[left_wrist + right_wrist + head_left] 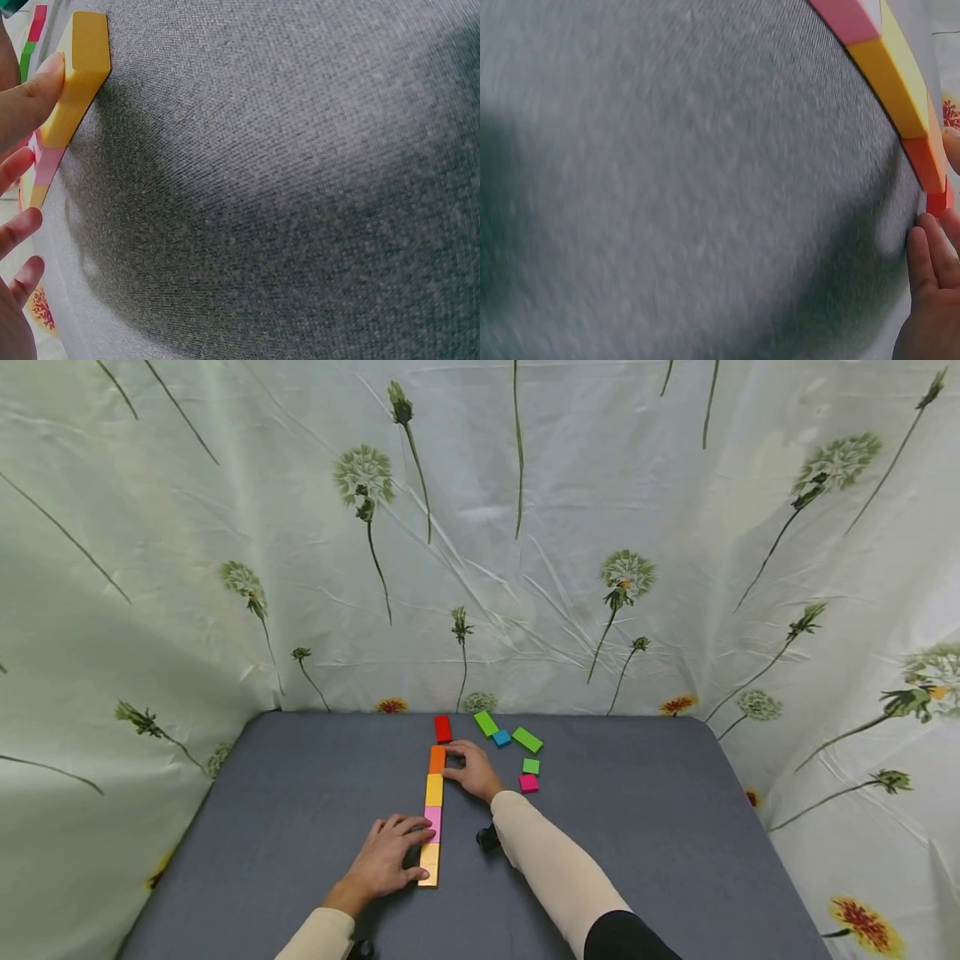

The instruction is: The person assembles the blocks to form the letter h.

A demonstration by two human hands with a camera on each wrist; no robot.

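Grey woven cloth covers the worktop (637, 827), and on it a straight row of blocks (433, 807) runs away from the person, its long axis leaning only slightly to the right at the far end. Counting from the near end, there are a pale yellow block (429, 865), a pink block (432, 824), a yellow block (434, 790) and an orange block (437, 760). The relation that matters most, I judge, is at this far end: a red block (442, 729) lies just beyond the orange block, a little to the right, its long axis pointing almost the same way. The right hand (474, 770) is the nearer one; from it the red block lies ahead and to the left. This hand is at the right side of the orange block, thumb and fingers apart; whether they touch it, I cannot tell surely. The left hand (386, 857) is on the left side of the row, fingers spread and rather straight, thumb against the pale yellow block, fingertips at the pink block. So the row lies between the two hands. Farther right lie a blue block (502, 738) and a magenta block (528, 783).
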